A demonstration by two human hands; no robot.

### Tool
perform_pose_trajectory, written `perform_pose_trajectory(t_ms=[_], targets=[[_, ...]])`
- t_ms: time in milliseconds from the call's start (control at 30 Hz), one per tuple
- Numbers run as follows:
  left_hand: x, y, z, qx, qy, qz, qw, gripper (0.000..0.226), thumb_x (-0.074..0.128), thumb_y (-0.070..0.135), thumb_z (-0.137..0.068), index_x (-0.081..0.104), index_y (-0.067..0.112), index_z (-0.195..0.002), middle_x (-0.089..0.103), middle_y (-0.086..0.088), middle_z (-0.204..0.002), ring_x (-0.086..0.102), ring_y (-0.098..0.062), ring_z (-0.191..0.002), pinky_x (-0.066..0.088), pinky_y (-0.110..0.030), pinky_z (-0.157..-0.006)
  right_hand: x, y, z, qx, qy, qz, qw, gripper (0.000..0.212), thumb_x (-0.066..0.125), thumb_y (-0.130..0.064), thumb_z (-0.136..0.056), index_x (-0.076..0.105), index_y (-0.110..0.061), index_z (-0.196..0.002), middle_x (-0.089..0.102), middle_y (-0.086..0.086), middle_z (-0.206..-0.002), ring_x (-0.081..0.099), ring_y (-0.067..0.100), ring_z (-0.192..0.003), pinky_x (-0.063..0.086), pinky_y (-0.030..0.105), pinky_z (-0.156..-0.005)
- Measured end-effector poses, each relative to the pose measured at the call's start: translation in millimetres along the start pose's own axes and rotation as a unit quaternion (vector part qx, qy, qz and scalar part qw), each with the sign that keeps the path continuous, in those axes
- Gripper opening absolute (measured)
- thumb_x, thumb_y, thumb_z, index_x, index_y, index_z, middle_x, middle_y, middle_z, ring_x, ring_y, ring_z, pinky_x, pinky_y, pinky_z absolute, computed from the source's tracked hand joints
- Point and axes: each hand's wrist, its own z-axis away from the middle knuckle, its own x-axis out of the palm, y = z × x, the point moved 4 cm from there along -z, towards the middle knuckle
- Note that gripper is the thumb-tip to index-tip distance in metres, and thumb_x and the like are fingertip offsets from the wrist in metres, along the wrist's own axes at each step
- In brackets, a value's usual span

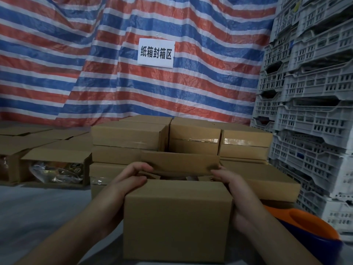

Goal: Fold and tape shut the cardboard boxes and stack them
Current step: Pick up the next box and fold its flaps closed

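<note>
Two hands on one item: a plain brown cardboard box (177, 219) at lower centre of the frame, unprinted, matte, its near face square to me and its top not yet closed.

Far flap (180, 162): standing up and leaning slightly toward me, a long strip of the same brown board, its lower edge creased. Contents show only as a dark gap beneath it; I cannot tell what they are.

My left hand (128, 180): on the box's upper left corner, fingers curled over the top edge, fingertips pinching the left end of the far flap.

My right hand (229, 180): against the box's right side, fingers curled round the right end of the same flap.

Stack of closed boxes (193, 138): directly behind, centre of the frame, same brown board, several rows deep. Two on the right carry a band of clear glossy tape (221, 140) along the seam.

Open box (57, 165): left of centre, lying with its mouth toward me, crumpled clear plastic visible inside.

More flat-topped boxes (28, 134): far left, lower than the centre stack.

Backdrop: red, white and blue striped tarpaulin (76, 64) across the upper frame, with a white paper sign (156, 52) bearing black characters at upper centre.

Right edge: tall stacks of grey slotted plastic crates (313, 92).

Lower right corner: an orange and blue plastic object (309, 226), partly behind my right forearm.
</note>
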Motion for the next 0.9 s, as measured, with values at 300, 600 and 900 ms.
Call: perform_pose_trajectory(t_ms=[300, 600, 900], targets=[[1.7, 7.7, 0.4, 0.085, 0.045, 0.039, 0.995, 0.070, 0.064, 0.014, -0.072, 0.047, 0.053, -0.127, 0.069, 0.020, -0.115, 0.069, -0.010, -0.100, 0.049, -0.036, -0.083, 0.1, -7.7, 0.1, -0.027, -0.059, 0.084, 0.994, 0.047, 0.072, -0.021, -0.069, 0.070, -0.023, -0.116, 0.075, 0.013, -0.110, 0.072, 0.030, -0.097, 0.054, 0.040, -0.076], [-6.5, 3.4, 2.3, 0.073, 0.068, -0.053, 0.994, 0.024, 0.061, 0.030, -0.072, 0.076, 0.031, -0.091, 0.070, 0.007, -0.100, 0.067, -0.009, -0.083, 0.047, -0.034, -0.075, 1.5, -11.7, -0.4, -0.044, -0.097, 0.064, 0.992, 0.038, 0.068, -0.011, -0.071, 0.078, -0.028, -0.102, 0.074, -0.004, -0.111, 0.073, 0.021, -0.098, 0.060, 0.031, -0.072], [-5.8, 5.0, 1.0, 0.101, 0.099, -0.063, 0.988, 0.019, 0.058, 0.027, -0.072, 0.076, 0.023, -0.075, 0.072, 0.011, -0.099, 0.065, -0.003, -0.091, 0.043, -0.037, -0.085, 3.0, -11.1, 5.2, -0.042, -0.100, 0.115, 0.987, 0.047, 0.085, -0.035, -0.063, 0.076, -0.031, -0.109, 0.065, 0.002, -0.126, 0.064, 0.027, -0.112, 0.055, 0.040, -0.087]])
